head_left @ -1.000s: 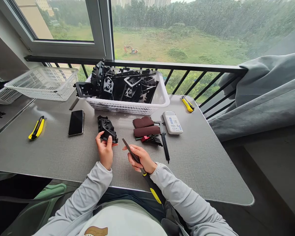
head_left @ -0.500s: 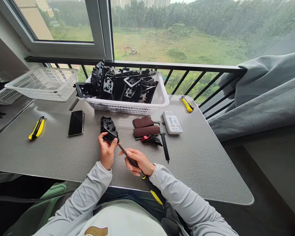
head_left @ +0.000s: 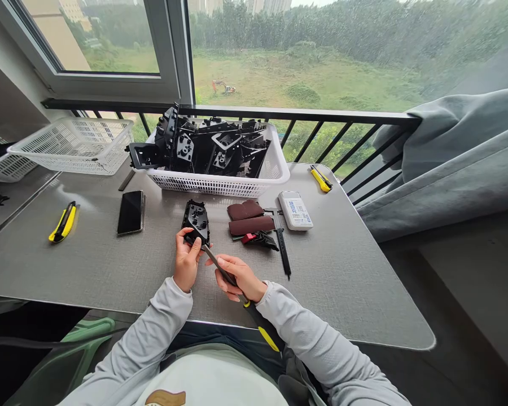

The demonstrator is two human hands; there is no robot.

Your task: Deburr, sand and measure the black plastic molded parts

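The left hand (head_left: 187,265) has its fingers gripping a black part (head_left: 197,220) over the tabletop (head_left: 342,276), on the near side of a white basket (head_left: 214,186) heaped with black pieces (head_left: 228,149), one overhanging its left rim. The right hand (head_left: 242,277) has its fingers wrapped round a file (head_left: 248,305), tip at the part's near end. Farther left, another basket (head_left: 14,170) holds dark pieces (head_left: 0,151).

Pale daylight reaches me through a wide, speckled glass window pane (head_left: 338,62) in a grey frame (head_left: 175,51); beyond it I see a green grassy field (head_left: 262,70) and dense trees (head_left: 355,34). A black metal railing (head_left: 342,117) crosses below. On my right hangs a bunched grey fabric curtain (head_left: 452,158). The grey, fine-textured surface (head_left: 355,276) has rounded corners; a pale-green plastic chair (head_left: 82,344) shows at lower left.
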